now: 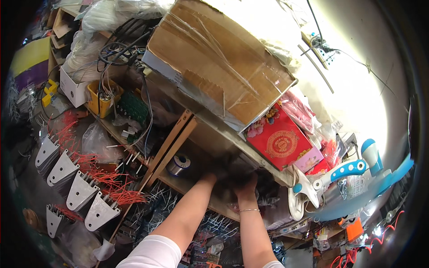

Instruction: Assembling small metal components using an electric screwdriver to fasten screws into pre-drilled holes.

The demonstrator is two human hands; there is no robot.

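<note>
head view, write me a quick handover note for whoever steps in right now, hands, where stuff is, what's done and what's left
Left hand: reaching into the dark gap under the shelf; fingers hidden, grip cannot be told.
Right hand: beside it in the same gap, bracelet on the wrist, also hidden.
Nearby: solder spool on the lower board left of the hands; red box and large cardboard box on the shelf above.
Done: nothing brought out yet.
Left: whatever is being reached for is not visible; check the gap first.
</note>
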